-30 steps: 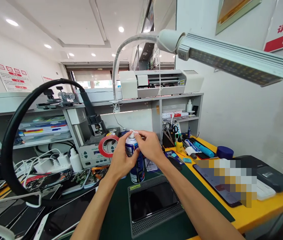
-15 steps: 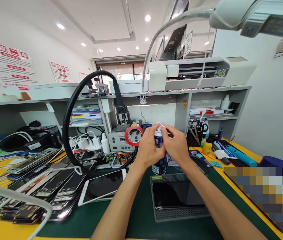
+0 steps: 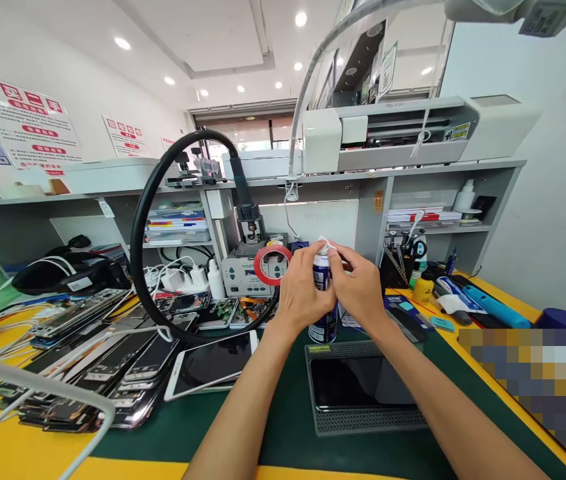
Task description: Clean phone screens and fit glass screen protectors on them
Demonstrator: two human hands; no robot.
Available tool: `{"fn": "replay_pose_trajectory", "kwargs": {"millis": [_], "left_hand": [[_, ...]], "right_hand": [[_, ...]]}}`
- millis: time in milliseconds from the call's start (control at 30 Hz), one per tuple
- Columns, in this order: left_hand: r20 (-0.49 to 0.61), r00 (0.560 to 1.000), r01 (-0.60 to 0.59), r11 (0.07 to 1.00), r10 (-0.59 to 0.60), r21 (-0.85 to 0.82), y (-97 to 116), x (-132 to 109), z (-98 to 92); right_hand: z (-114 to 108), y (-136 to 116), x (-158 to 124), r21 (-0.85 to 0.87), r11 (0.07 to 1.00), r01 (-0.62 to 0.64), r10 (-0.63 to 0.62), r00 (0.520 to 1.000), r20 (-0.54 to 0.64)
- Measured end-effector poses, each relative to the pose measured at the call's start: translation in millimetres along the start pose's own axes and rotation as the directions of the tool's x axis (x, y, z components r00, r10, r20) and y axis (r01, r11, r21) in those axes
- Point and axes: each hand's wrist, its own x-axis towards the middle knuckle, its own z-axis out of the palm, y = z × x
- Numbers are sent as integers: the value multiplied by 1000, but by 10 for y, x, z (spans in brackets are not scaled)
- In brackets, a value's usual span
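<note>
A dark blue spray can (image 3: 321, 332) stands upright on the green mat (image 3: 283, 427). At its top is a small white piece (image 3: 327, 244), which looks like tissue or wipe. My left hand (image 3: 301, 288) is closed at the left of the can, its fingertips pressing the white piece. From the other side, my right hand (image 3: 359, 283) pinches that same white piece between thumb and fingers. Parts of the can are hidden behind both hands. In front of it, a black-screened phone (image 3: 363, 383) lies on a grey perforated pad (image 3: 353, 427), partly under my right forearm.
Stacked phone screens and parts (image 3: 107, 373) fill the left side. A white tablet (image 3: 213, 363) lies beside my left forearm. Behind are a thick black hose (image 3: 140, 247), a red tape roll (image 3: 259, 267) and a grey station (image 3: 237, 277). Bottles and tools, including a yellow bottle (image 3: 423, 289), stand right.
The head view has shifted slightly, so the scene sits a little farther right and higher. Both hands stay at the can's top, with only small finger movement around the white piece.
</note>
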Motion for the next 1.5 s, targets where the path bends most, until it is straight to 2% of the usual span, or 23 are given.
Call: {"fn": "replay_pose_trajectory", "kwargs": {"millis": [533,667,800,867,933,1000,1033,1067,1100,1133,1200,1267,1333,1500], "left_hand": [[3,1000,-15,999,15,42,9,9,-11],[6,1000,-10,999,10,47,23,6,-17],[9,1000,-8,998,7,61,7,-17,-6],[18,1000,-6,998,5,68,-8,-31,-2],[24,1000,-8,998,6,66,-20,-45,-1],[16,1000,-8,998,7,61,-26,-56,0],[12,1000,-8,998,7,60,-27,-60,0],[10,1000,-5,998,5,60,-27,-63,0],[10,1000,-3,998,2,61,-27,-64,0],[12,1000,-1,998,0,60,-27,-65,-1],[18,1000,-1,999,0,52,-28,-63,-4],[23,1000,-2,999,1,38,-30,-63,-9],[24,1000,-1,1000,0,26,-32,-66,-16],[22,1000,-1,1000,0,14,-33,-85,-35]], "right_hand": [[23,21,-13,24,999,42,-42,999,-16],[15,12,6,49,998,50,-51,999,15],[-119,-25,5,9,1000,28,-29,999,46],[-261,-36,-84,-94,995,42,-40,999,30],[-439,-22,-271,-246,963,108,-100,994,43],[-622,19,-551,-427,873,234,-176,970,171],[-707,43,-711,-510,804,307,-170,939,298],[-783,63,-873,-565,735,373,-117,892,436],[-848,74,-1029,-578,686,442,-48,820,570],[-901,72,-1169,-574,659,486,13,756,655],[-971,22,-1379,-592,642,488,110,705,701],[-999,-72,-1486,-626,634,454,181,700,690],[-1001,-171,-1511,-652,623,432,227,698,679],[-980,-263,-1515,-643,615,457,272,643,716]]}}
